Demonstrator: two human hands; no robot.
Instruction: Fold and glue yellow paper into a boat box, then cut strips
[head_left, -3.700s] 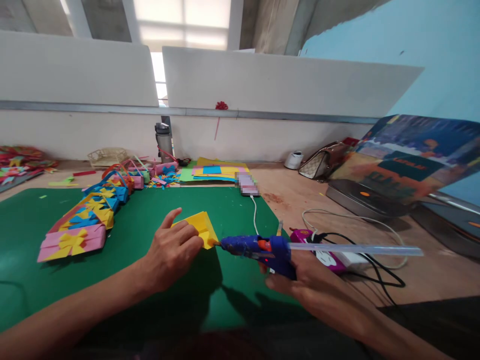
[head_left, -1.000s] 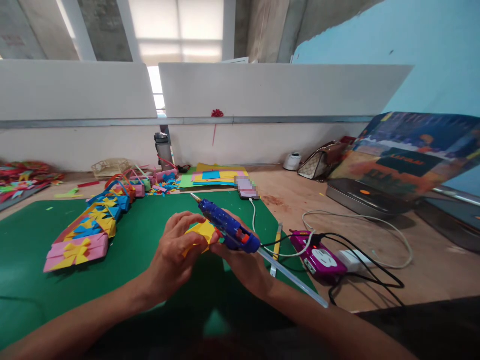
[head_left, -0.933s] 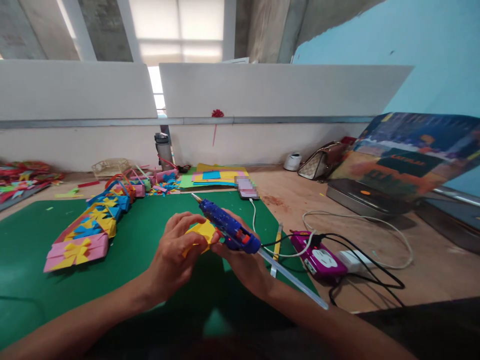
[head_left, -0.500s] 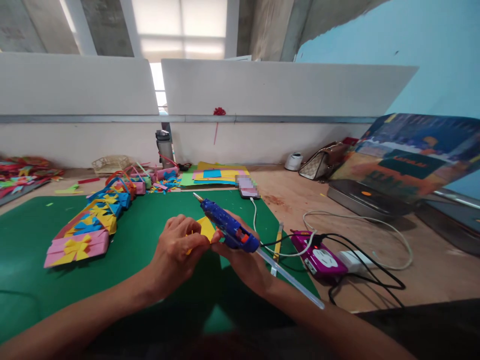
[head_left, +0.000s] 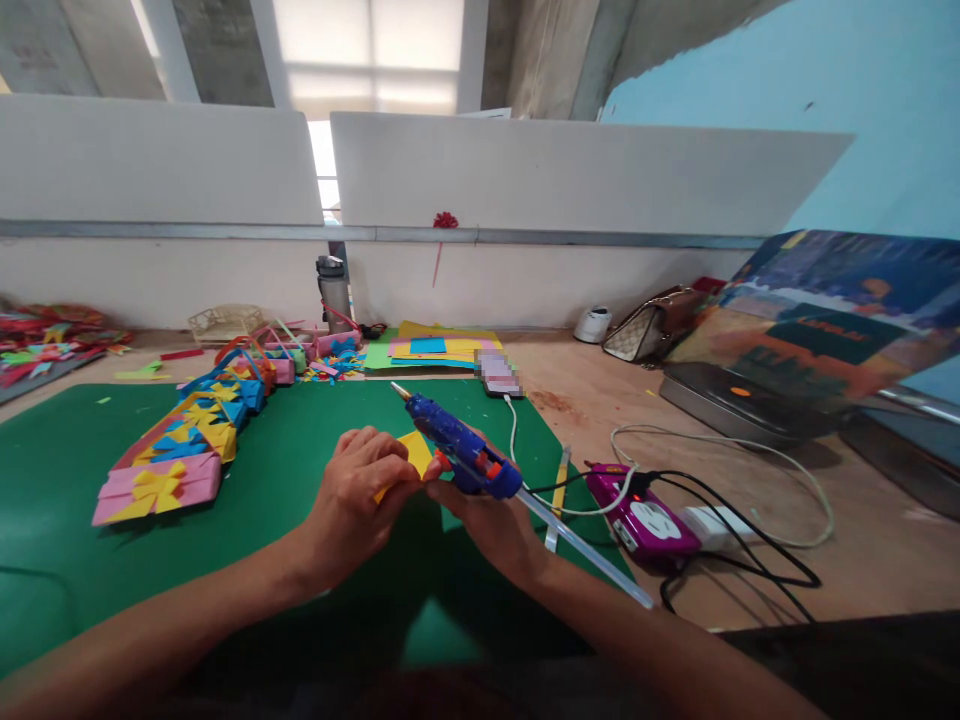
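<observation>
Above the green mat (head_left: 300, 430), your glue gun (head_left: 461, 445) has turned its nozzle (head_left: 400, 391) away from the yellow paper (head_left: 415, 455), so glue is probably not going on now. Your left hand (head_left: 356, 500) is curled narrow, pinching that paper between your hands; your right hand (head_left: 495, 525) grips the glue gun, its thumb near the paper, contact unclear.

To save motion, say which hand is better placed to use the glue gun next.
Likely the right hand: it holds the glue gun, while the left hand grips the yellow paper.
</observation>
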